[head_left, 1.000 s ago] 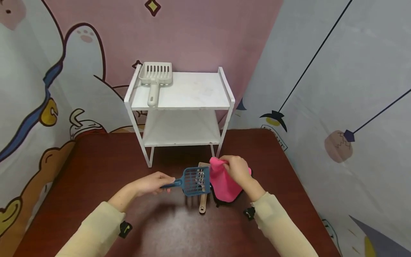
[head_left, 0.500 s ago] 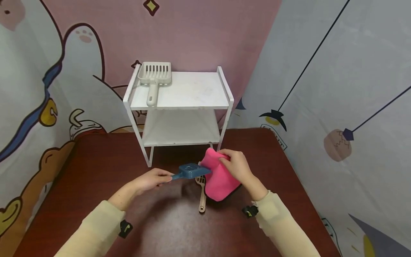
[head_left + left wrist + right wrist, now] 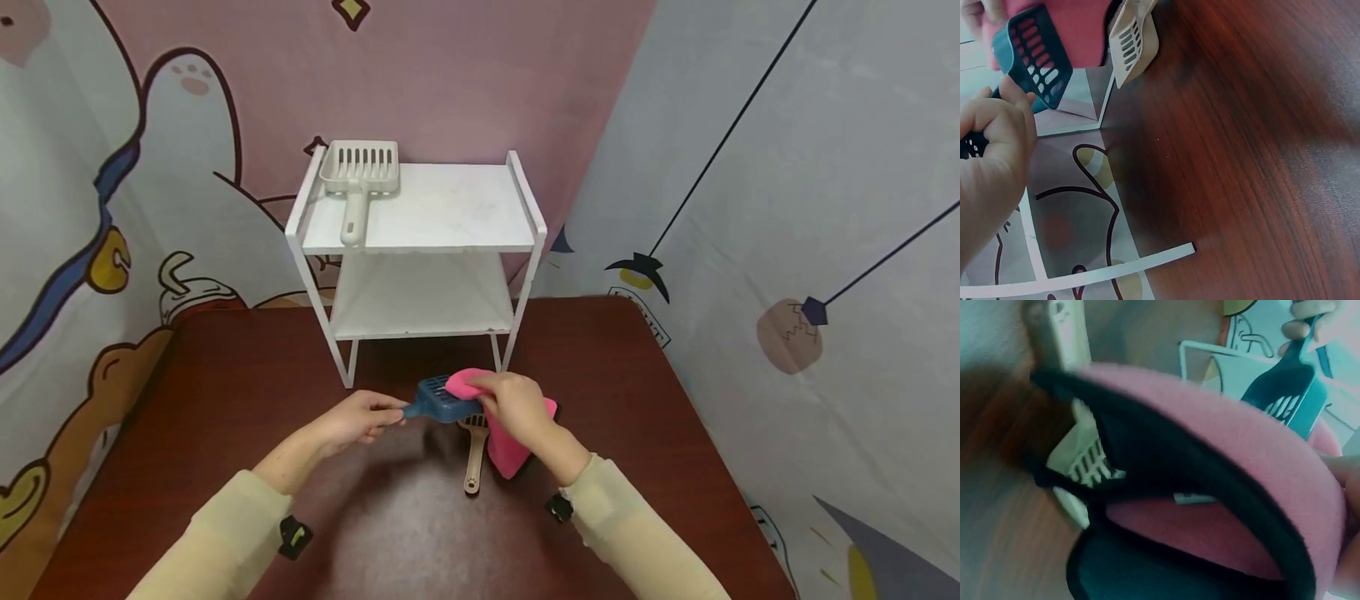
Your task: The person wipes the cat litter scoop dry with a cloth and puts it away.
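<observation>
My left hand pinches the handle of a blue slotted litter scoop, held over the table with its bowl pointing right. My right hand grips a pink cloth with black edging, and a bunched corner of it lies at the far end of the scoop's bowl. In the right wrist view, the cloth hangs in a loose fold and hides part of the scene. Below the blue scoop, a beige litter scoop lies on the table, its bowl partly covered by the blue scoop and cloth.
Behind the hands stands a white two-tier shelf. On its top tier, at the left, a cream slotted scoop rests with its handle toward me. The dark red-brown table meets printed walls at the back and sides.
The blue scoop has tipped from facing me to lying flatter. My right hand has carried the pink cloth left, bringing its corner onto the scoop's bowl. My left hand has barely shifted.
</observation>
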Available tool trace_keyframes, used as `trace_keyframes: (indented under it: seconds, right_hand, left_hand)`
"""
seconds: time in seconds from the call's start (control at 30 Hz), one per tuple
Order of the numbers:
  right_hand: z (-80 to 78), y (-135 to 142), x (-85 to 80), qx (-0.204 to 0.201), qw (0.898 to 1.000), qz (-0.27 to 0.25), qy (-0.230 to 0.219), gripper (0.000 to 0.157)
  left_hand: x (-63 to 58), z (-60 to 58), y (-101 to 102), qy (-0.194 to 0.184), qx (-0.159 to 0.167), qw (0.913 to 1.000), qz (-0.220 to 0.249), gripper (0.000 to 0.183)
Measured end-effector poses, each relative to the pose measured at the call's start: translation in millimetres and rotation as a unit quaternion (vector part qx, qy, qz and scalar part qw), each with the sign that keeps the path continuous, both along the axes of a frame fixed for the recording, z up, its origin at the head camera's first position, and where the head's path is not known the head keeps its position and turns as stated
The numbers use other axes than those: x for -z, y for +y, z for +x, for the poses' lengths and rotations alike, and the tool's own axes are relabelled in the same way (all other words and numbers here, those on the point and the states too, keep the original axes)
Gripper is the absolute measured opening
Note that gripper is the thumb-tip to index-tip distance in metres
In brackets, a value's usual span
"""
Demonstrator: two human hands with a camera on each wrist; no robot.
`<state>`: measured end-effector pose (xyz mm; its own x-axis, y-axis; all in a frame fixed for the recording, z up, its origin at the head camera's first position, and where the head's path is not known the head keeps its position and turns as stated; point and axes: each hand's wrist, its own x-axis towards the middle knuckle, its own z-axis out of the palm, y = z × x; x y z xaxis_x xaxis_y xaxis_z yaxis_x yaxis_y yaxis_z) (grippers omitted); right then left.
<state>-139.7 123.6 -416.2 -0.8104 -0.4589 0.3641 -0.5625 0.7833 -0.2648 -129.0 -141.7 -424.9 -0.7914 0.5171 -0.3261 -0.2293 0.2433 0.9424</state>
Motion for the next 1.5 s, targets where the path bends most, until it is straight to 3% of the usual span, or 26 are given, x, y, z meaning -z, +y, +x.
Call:
trace_keyframes:
  seconds: [0.23,0.4,0.5,0.7,0.83,0.93,1.17,1.5]
  right_hand:
    - [-7.1,15.8,8.2,0.009,0.999,-0.019,-0.035,0.021]
    - [-13.4,26.6,5.1,0.039,0.998,-0.028,-0.049,0.022]
    - [-14.3,27.3,-2.6,0.040,0.997,-0.049,-0.041,0.022]
    - [-7.2,5.8,-19.2,-0.008,0.997,-0.078,-0.025,0.024]
    - [-3.4,-7.2,-18.2,-0.053,0.998,-0.044,-0.004,0.024]
    - [-3.5,-9.5,-13.6,-0.055,0.998,-0.022,0.002,0.024]
    - [-8.4,7.1,-2.7,-0.015,0.999,-0.024,-0.034,0.022]
    - [-11.3,44.1,-5.5,0.027,0.994,-0.036,-0.095,0.023]
  left_hand:
    - [-1.7,0.2,-9.4,0.008,0.007,0.9999,0.013,0.038]
    - [-4.0,0.5,-17.4,0.030,0.008,0.9992,-0.027,0.040]
    - [-2.9,1.3,-18.0,0.053,0.031,0.9967,-0.053,0.038]
    - [0.9,3.5,-2.2,0.112,0.074,0.9852,-0.106,0.031]
    - [-3.7,0.9,9.7,0.152,0.085,0.9770,-0.123,0.030]
    - [-7.6,0.0,13.5,0.161,0.083,0.9758,-0.122,0.029]
    - [-12.9,0.9,9.0,0.156,0.082,0.9787,-0.106,0.028]
    - [-17.4,1.3,-5.7,0.076,0.049,0.9941,-0.059,0.036]
